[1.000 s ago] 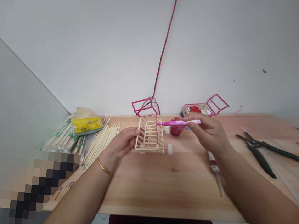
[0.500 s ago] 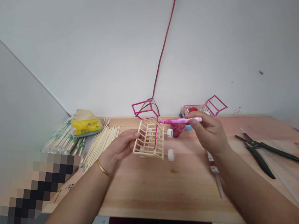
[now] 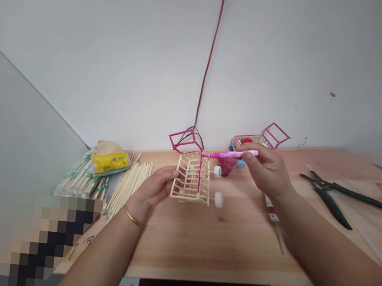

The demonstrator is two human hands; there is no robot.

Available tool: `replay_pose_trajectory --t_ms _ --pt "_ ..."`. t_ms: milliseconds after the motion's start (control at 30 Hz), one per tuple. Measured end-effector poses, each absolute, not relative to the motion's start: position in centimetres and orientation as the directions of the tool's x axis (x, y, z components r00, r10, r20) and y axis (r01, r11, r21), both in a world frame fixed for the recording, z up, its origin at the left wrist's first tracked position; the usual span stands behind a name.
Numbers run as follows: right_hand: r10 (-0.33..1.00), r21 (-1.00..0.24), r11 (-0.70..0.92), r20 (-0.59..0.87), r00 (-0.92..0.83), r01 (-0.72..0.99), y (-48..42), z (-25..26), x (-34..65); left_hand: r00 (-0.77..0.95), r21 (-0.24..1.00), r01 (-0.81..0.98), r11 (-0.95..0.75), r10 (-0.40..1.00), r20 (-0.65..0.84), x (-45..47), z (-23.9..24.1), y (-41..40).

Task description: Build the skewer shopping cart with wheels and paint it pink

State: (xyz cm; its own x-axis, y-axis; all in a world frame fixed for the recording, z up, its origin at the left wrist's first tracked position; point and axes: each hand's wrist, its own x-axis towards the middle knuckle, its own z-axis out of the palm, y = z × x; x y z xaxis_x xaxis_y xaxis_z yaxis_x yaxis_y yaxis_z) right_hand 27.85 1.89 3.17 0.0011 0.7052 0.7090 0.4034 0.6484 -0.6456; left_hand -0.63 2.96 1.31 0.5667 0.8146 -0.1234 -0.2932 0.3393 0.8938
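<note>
My left hand (image 3: 157, 184) grips the left side of a small model cart (image 3: 192, 179) made of pale wooden sticks, tilted above the table. The cart has white wheels on its right side and a magenta handle frame at its far end. One rail along the top is magenta; most other sticks are bare wood. My right hand (image 3: 268, 169) is closed around a pink paintbrush (image 3: 229, 154), whose tip touches the cart near the far end of the magenta rail. A cup of magenta paint (image 3: 226, 166) stands behind the brush, partly covered.
Another stick cart (image 3: 275, 136) with magenta edges stands by the wall. Black-handled pliers (image 3: 339, 192) lie at the right. At the left are loose wooden sticks (image 3: 131, 182), bagged sticks (image 3: 80, 177) and a yellow tissue pack (image 3: 111, 161). A cable (image 3: 208, 63) hangs down the wall.
The brush tip stays at the far end of the magenta rail, with only a very slight shift. Both hands keep their hold, and the cart has hardly moved.
</note>
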Motion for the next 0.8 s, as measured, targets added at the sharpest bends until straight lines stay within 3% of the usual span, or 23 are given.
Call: replay_pose_trajectory --t_ms 433,800 --pt "0.710 -0.644 0.656 0.704 -0.031 0.393 1.96 2.97 27.88 0.592 0.883 -0.318 0.346 0.800 -0.101 -0.79 0.86 3.21" --pt "0.729 -0.686 0.620 0.683 0.043 0.380 2.17 2.82 27.87 0.587 0.889 -0.302 0.344 0.802 -0.111 -0.58 1.23 3.02"
